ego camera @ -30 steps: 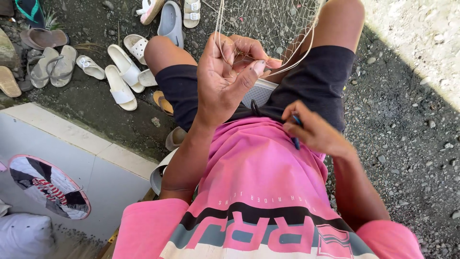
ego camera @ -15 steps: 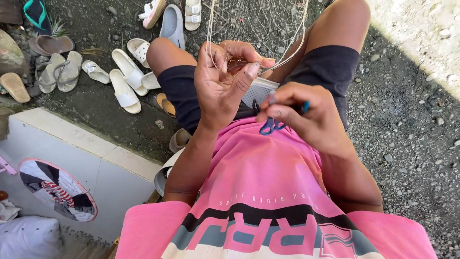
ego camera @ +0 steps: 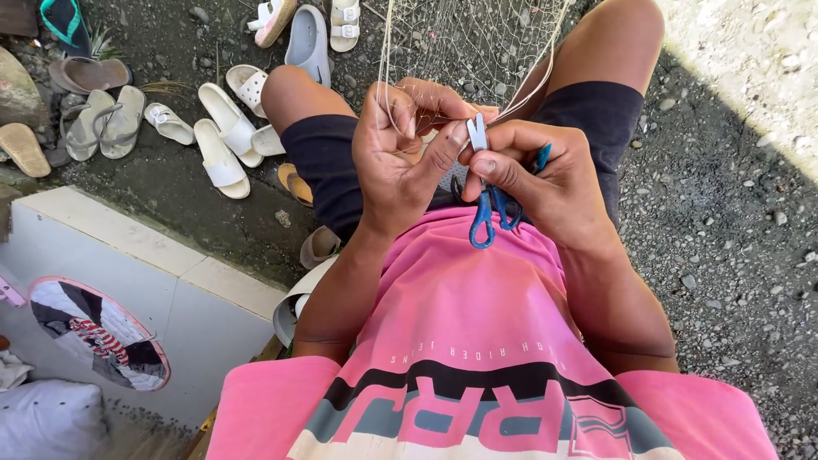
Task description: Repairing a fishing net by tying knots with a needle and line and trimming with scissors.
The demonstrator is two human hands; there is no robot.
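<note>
Centre frame, upper half: left hand (ego camera: pixel 400 162) curled narrow, pinching strands of fishing net (ego camera: pixel 477 43) between thumb and fingers. Right hand (ego camera: pixel 545 183) just beside it, touching at the fingertips, closed around small blue-handled scissors (ego camera: pixel 490 209). Blades pointing up to the net strands at the pinch point, handle loops hanging down over the pink shirt (ego camera: pixel 477 341). Blades open or closed: cannot tell.

Net running from the hands up and out of the top edge, between the two knees, thicker pale edge cords on both sides. Fine mesh hard to make out against the gravel.

In the way: both forearms and the shirt covering most of the lower centre; dark shorts (ego camera: pixel 588 119) under the hands.

Around, upper left: scattered footwear on the ground: white slides (ego camera: pixel 226 140), grey sandals (ego camera: pixel 106 119), a tan slipper (ego camera: pixel 21 146), a teal flip-flop (ego camera: pixel 60 17), pale clogs near the top edge. An orange-brown slipper (ego camera: pixel 294 181) just beside the left thigh.

Lower left: white tiled ledge (ego camera: pixel 170 281) with a round patterned fan or plate (ego camera: pixel 94 332) lying on it, white sack (ego camera: pixel 47 422) in the corner.

Surface: dark gravel ground (ego camera: pixel 724 255), outdoors, mostly shade; sunlit patch at upper right.
</note>
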